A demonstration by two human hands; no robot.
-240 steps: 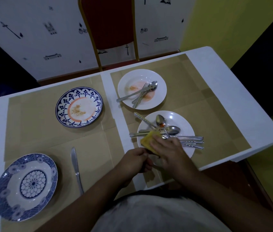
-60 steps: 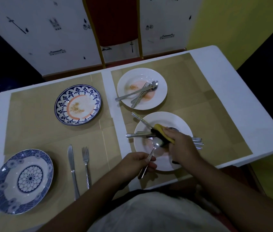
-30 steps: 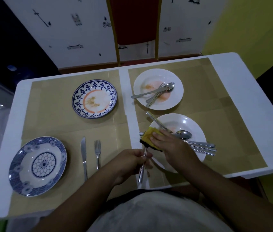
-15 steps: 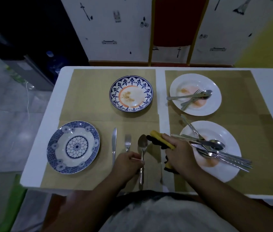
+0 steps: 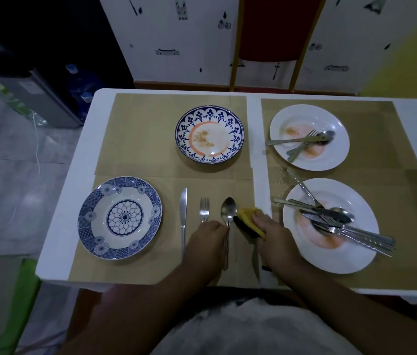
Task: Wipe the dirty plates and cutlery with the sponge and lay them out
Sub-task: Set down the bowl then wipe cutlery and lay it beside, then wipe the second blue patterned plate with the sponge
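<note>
Three pieces now line the tan mat [image 5: 151, 265] on the white surface [image 5: 256, 124]: a steel knife [image 5: 183, 213], a steel fork [image 5: 204, 210] and the steel spoon [image 5: 228, 210], set down flat since half a second ago. The grip of the left hand [image 5: 208, 242] stays closed on the spoon's handle. The grip of the right hand [image 5: 276, 242] clutches the yellow-and-black sponge [image 5: 249, 221] just beside the spoon's bowl.

Torso garment [image 5: 253, 331] — pale grey-white fabric, faintly mottled, with a darker band along its far edge. Left forearm [image 5: 161, 288] and right forearm [image 5: 330, 290] — bare. Left hand [image 5: 208, 242] and right hand [image 5: 276, 239] are bare.
</note>
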